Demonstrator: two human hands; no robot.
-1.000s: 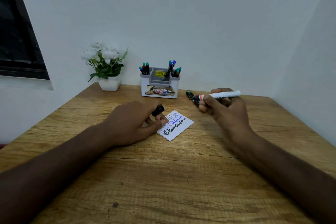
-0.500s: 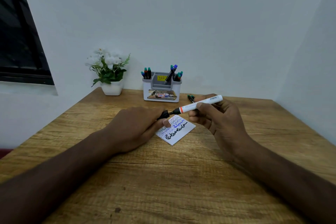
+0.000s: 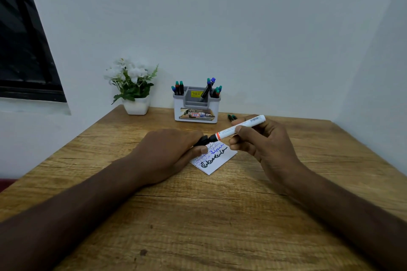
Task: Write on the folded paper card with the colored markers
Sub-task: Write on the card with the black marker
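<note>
Folded paper card lay flat on the wooden counter, well in front of the grey-and-white marker holder that stood at the counter's far edge. Its upper face carried several scrawled lines, thin blue ones toward the holder and a thick black one nearest the person.

The left hand rested on the counter at the card's left edge, its fingers curled around a black marker cap, with the thumb tip touching the card. The right hand hovered just right of the card, its fingers pinching a white marker with an orange band near its dark tip. The marker slanted down to the left, its tip meeting the mouth of the cap above the card's far corner; whether the tip had gone inside the cap could not be told.

More markers with green, blue and purple caps stood upright or leaning in the holder. A dark green marker lay on the counter just right of the holder. A small white pot of white flowers stood to the holder's left, against the wall.
</note>
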